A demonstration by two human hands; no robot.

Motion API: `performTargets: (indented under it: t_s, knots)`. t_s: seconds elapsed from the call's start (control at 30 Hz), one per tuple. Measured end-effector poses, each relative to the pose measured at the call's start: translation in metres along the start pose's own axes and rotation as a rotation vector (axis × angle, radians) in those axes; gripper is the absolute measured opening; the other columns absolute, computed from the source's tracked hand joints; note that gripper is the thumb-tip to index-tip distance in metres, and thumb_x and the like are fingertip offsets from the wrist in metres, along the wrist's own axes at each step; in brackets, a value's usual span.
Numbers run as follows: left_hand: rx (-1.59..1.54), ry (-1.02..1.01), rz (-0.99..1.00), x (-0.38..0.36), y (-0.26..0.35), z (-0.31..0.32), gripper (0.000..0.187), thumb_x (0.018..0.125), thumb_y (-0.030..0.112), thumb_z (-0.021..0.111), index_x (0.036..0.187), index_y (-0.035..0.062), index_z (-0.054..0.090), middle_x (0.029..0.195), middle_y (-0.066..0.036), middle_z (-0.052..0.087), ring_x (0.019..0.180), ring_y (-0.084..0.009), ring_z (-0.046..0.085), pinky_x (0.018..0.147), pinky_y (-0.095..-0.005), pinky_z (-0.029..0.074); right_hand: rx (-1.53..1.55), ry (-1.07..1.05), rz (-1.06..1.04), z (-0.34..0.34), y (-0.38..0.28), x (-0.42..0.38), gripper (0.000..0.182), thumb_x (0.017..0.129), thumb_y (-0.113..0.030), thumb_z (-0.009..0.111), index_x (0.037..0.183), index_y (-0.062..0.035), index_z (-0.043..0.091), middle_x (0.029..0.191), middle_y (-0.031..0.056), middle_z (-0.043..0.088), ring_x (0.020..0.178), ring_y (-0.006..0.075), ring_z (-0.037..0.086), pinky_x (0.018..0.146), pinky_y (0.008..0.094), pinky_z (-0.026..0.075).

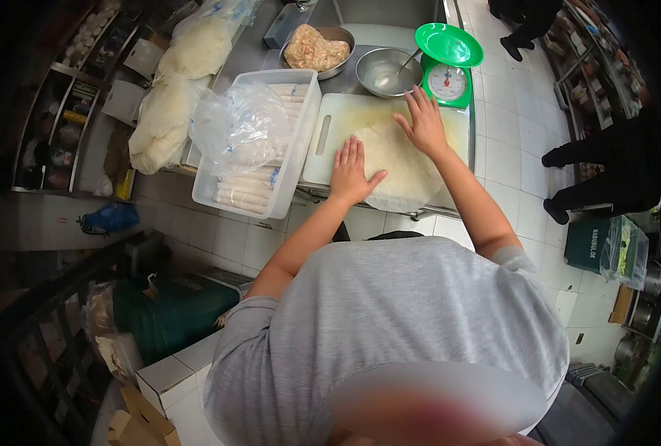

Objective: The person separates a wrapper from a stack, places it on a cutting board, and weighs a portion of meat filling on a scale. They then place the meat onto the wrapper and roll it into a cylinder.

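A thin, pale round wrapper sheet (pixel 397 167) lies on a white cutting board (pixel 317 167), its near part hanging past the board's front edge. Flat against the sheet's left side rests my left hand (pixel 351 175), thumb apart from the fingers. My right hand (pixel 424 125) is open over the far right side of the sheet, fingers spread and pointing toward the bowl. Just beyond the board stands a metal bowl (pixel 375 77) of cloudy liquid with a spoon (pixel 407 62) in it. Neither hand holds anything.
To the left, a plastic tub (pixel 308 126) holds rows of pale rolls (pixel 245 195) under a clear bag (pixel 234 126). Behind it sits a bowl of minced filling (pixel 317 52). A green scale (pixel 447 82) stands at back right. Stacked wrappers (pixel 163 126) lie far left; people's legs (pixel 598 171) show right.
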State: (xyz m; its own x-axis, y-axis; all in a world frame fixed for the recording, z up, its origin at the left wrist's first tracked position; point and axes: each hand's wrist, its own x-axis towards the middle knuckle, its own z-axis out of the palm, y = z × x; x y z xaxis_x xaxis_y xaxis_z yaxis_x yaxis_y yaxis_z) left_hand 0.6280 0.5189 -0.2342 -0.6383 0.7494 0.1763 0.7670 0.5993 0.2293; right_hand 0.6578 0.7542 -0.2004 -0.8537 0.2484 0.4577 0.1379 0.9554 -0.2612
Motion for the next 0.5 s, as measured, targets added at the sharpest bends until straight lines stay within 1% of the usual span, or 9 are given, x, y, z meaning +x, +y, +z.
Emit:
performTargets:
  t_s: [0.03,0.13,0.23,0.27,0.3,0.37,0.47,0.5]
  knots:
    - [-0.005,-0.001,-0.001,0.000,0.000,0.000,0.098,0.082,0.067,0.045,0.141,-0.0079,0.023,0.150,-0.023,0.019,0.141,-0.0330,0.016,0.114,-0.0464,0.011,0.060,0.046,-0.044,0.000,-0.003,0.025,0.077,0.088,-0.062,0.039,0.136,-0.0019,0.041,0.142,0.0216,0.037,0.134,0.0343,0.031,0.109,0.0488,0.024]
    - [-0.012,-0.008,-0.008,0.000,-0.001,0.000,0.098,0.082,0.067,0.045,0.141,-0.0078,0.023,0.150,-0.023,0.018,0.141,-0.0329,0.016,0.113,-0.0473,0.010,-0.066,-0.272,-0.055,0.017,-0.003,0.081,0.086,0.083,-0.073,0.035,0.129,-0.0009,0.049,0.135,0.0219,0.045,0.129,0.0342,0.040,0.107,0.0458,0.030]
    - [0.003,-0.019,-0.017,-0.003,0.000,-0.004,0.098,0.082,0.067,0.046,0.141,-0.0075,0.022,0.150,-0.023,0.018,0.141,-0.0331,0.016,0.113,-0.0485,0.010,-0.152,-0.851,0.091,0.001,-0.012,0.108,0.096,0.078,-0.081,0.029,0.120,-0.0005,0.057,0.129,0.0212,0.052,0.123,0.0333,0.047,0.104,0.0426,0.034]
    - [0.006,-0.021,-0.020,-0.006,0.002,-0.006,0.098,0.083,0.067,0.046,0.142,-0.0074,0.021,0.151,-0.023,0.018,0.141,-0.0333,0.016,0.113,-0.0490,0.009,-0.206,-0.758,0.034,0.004,-0.013,0.107,0.097,0.077,-0.083,0.026,0.107,0.0001,0.065,0.117,0.0200,0.060,0.109,0.0344,0.058,0.093,0.0410,0.044]
    - [0.006,-0.026,-0.025,-0.007,0.001,-0.006,0.098,0.083,0.066,0.046,0.142,-0.0072,0.020,0.151,-0.023,0.017,0.141,-0.0336,0.016,0.113,-0.0494,0.009,-0.153,-0.743,0.072,0.006,-0.010,0.110,0.091,0.079,-0.080,0.030,0.105,-0.0008,0.066,0.115,0.0197,0.061,0.106,0.0343,0.059,0.091,0.0416,0.045]
    - [-0.050,-0.008,-0.021,-0.008,-0.002,-0.007,0.093,0.085,0.064,0.046,0.142,-0.0059,0.024,0.150,-0.022,0.020,0.140,-0.0326,0.017,0.113,-0.0494,0.010,-0.047,-0.720,0.150,0.001,-0.007,0.115,0.080,0.082,-0.074,0.037,0.100,-0.0024,0.067,0.110,0.0191,0.062,0.100,0.0342,0.060,0.085,0.0426,0.047]
    - [-0.170,-0.057,-0.031,-0.008,-0.014,-0.009,0.085,0.086,0.060,0.047,0.140,-0.0034,0.029,0.150,-0.019,0.024,0.140,-0.0298,0.021,0.112,-0.0510,0.012,0.235,-0.124,0.069,-0.013,-0.013,0.095,0.061,0.085,-0.060,0.049,0.091,-0.0024,0.068,0.097,0.0177,0.065,0.087,0.0363,0.063,0.074,0.0442,0.049]
    - [-0.214,-0.078,-0.034,-0.006,-0.019,-0.010,0.082,0.087,0.058,0.047,0.140,-0.0025,0.032,0.150,-0.017,0.026,0.139,-0.0287,0.023,0.111,-0.0518,0.012,0.249,-0.081,0.088,-0.015,-0.021,0.081,0.055,0.086,-0.055,0.051,0.088,-0.0024,0.067,0.093,0.0178,0.064,0.084,0.0365,0.062,0.072,0.0445,0.049]
